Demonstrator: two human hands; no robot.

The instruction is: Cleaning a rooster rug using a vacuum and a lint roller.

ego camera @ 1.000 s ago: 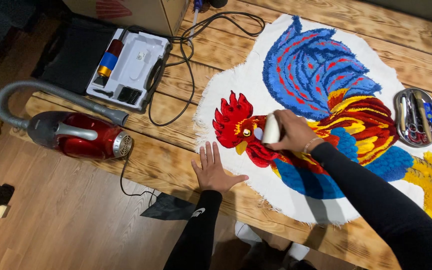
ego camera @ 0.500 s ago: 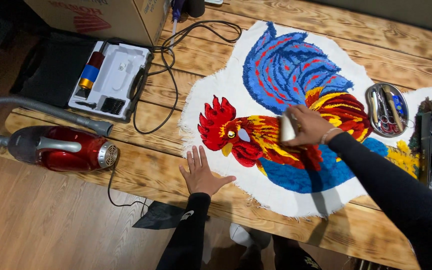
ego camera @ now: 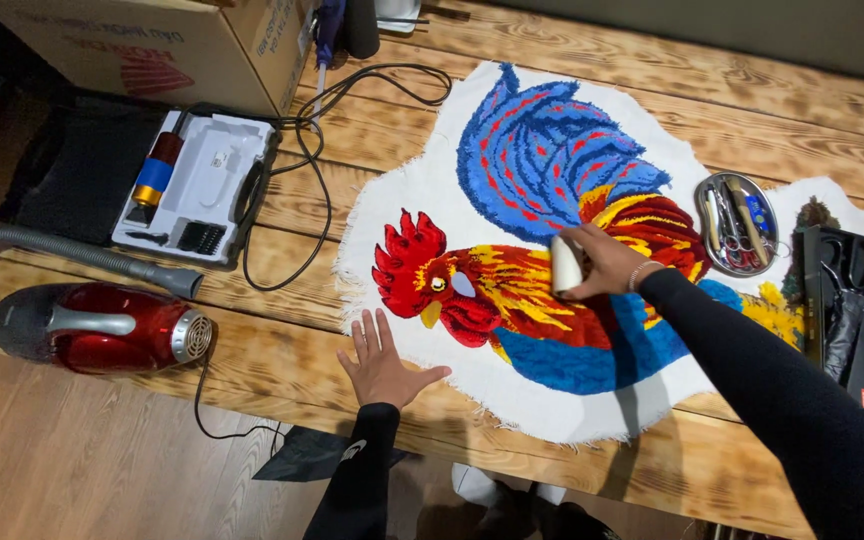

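A white roller [ego camera: 565,264] sits pressed on the rooster rug [ego camera: 552,250], over the orange and yellow neck just right of the bird's red head. The right hand [ego camera: 607,262] is wrapped around it, fingers closed on its far side, the black sleeve running off toward the rug's lower right corner. The rug lies flat on the wooden counter [ego camera: 252,340], its white fringe edge showing all round.

The left hand [ego camera: 382,360] rests open and flat, fingers spread, palm down at the rug's lower left edge, partly on the white border and partly on the counter.

Right of the rug, touching its edge, stands an oval metal tray [ego camera: 739,222] with scissors and small tools; beyond that lies a black case [ego camera: 847,300]. Left of the rug a black cable [ego camera: 302,200] loops across the counter to an open white tool case [ego camera: 197,185], with a cardboard box [ego camera: 152,45] behind it. Further left, below the counter's edge, a red vacuum cleaner [ego camera: 102,335] sits on the floor.
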